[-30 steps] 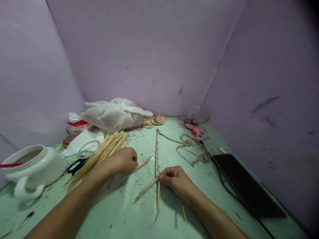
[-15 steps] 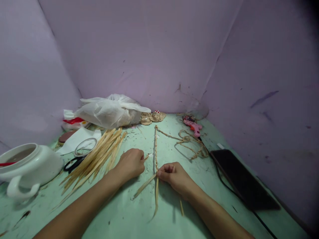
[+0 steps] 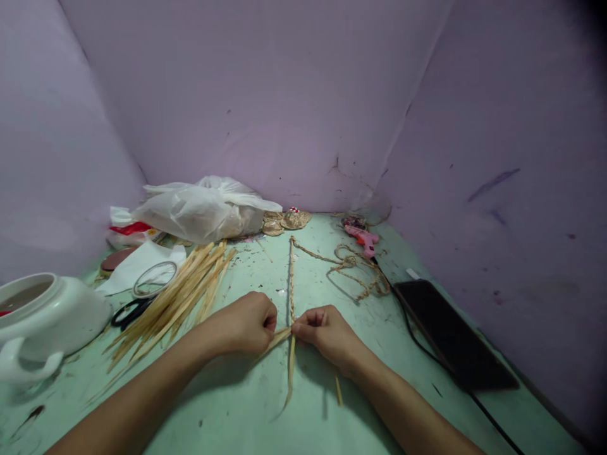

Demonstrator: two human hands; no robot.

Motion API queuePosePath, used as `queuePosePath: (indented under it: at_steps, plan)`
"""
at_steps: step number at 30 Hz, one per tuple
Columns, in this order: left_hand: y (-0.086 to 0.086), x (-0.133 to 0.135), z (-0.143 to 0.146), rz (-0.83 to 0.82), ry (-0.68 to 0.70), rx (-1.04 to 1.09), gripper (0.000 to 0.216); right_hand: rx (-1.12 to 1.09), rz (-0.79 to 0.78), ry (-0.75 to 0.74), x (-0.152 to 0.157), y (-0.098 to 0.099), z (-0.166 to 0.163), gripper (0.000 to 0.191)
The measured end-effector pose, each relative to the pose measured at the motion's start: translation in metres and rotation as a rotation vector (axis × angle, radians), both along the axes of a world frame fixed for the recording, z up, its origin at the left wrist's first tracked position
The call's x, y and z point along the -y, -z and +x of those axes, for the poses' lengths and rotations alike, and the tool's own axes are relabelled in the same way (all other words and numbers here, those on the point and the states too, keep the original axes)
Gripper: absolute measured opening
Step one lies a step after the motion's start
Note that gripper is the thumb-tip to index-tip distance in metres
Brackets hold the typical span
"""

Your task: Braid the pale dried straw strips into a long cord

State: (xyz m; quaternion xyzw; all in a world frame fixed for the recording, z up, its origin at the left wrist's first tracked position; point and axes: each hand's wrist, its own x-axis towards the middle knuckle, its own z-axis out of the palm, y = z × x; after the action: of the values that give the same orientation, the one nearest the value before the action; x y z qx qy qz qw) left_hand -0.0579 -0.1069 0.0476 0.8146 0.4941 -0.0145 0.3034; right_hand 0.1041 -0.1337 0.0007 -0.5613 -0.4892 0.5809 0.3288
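Observation:
A thin straw braid (image 3: 291, 278) runs down the table's middle, with loose straw strips (image 3: 291, 373) at its near end. My right hand (image 3: 325, 335) is closed in a pinch at that end, thumb and forefinger on the braid. Below its palm another strip end (image 3: 338, 390) sticks out. My left hand (image 3: 253, 321) is curled shut just left of the braid, on the strip (image 3: 279, 339) that slants off to the left; its fingertips are partly hidden. From the far end of the braid, a finished length (image 3: 317, 256) leads right into a loose tangle (image 3: 353, 265).
Left are a bundle of straw strips (image 3: 190, 284), black-handled scissors (image 3: 128, 313), a tape roll (image 3: 155, 279) and a white pot (image 3: 76, 309) holding liquid. Behind lie a plastic bag (image 3: 203, 208) and small woven hats (image 3: 294, 219). Right are a pink glue gun (image 3: 365, 240), a phone (image 3: 450, 335) and a black cable (image 3: 439, 360).
My left hand has come down to the left strip; the small piece that showed at its fingers is out of sight. My right hand keeps its pinch. The whole view has shifted slightly.

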Motion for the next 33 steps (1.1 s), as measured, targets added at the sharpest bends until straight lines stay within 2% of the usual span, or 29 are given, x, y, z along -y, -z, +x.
queuePosePath:
  at_steps: [7, 14, 27, 30, 33]
  plan:
    - [0.002, 0.001, 0.001, -0.033, 0.011, 0.035, 0.014, 0.006, -0.016, 0.026, 0.0, -0.003, -0.001, 0.012]
    - [0.004, -0.001, 0.001, -0.014, 0.042, 0.025, 0.017, 0.006, 0.018, 0.019, 0.0, 0.004, 0.001, 0.014]
    - [0.002, 0.001, 0.007, -0.023, -0.04, 0.094, 0.014, 0.034, 0.016, -0.03, -0.002, 0.007, 0.002, 0.013]
    - [0.002, 0.001, 0.01, -0.087, -0.092, 0.153, 0.012, 0.06, 0.056, -0.017, -0.001, 0.011, 0.001, 0.012]
    - [0.001, -0.005, 0.006, -0.242, -0.198, 0.212, 0.018, 0.087, 0.103, -0.007, -0.001, 0.013, -0.001, 0.011]
